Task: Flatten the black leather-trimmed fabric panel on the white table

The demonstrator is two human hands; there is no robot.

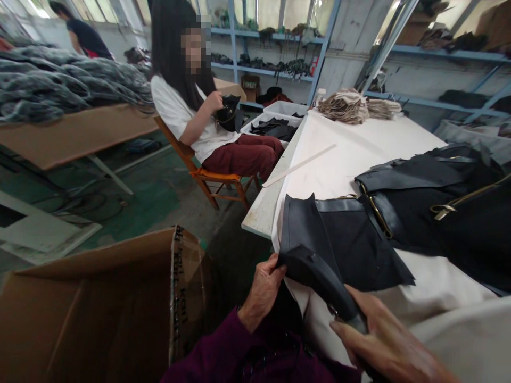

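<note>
My left hand (261, 290) grips the near end of a black leather piece (315, 268) at the table's front corner. Lower right, my right hand (383, 340) closes over the other end of the same rolled piece. The piece hangs over the edge of the white-covered table (347, 154). Just beyond it lies a flat black fabric panel (359, 244), and a pile of black bag parts with gold zippers (439, 207) fills the table's right side.
An open cardboard box (99, 314) stands at lower left. A seated person (199, 106) on a wooden chair handles a black item. A long strip (299, 165), stacked beige pieces (345, 106), white bins (279, 122) and blue shelves (279, 53) lie beyond.
</note>
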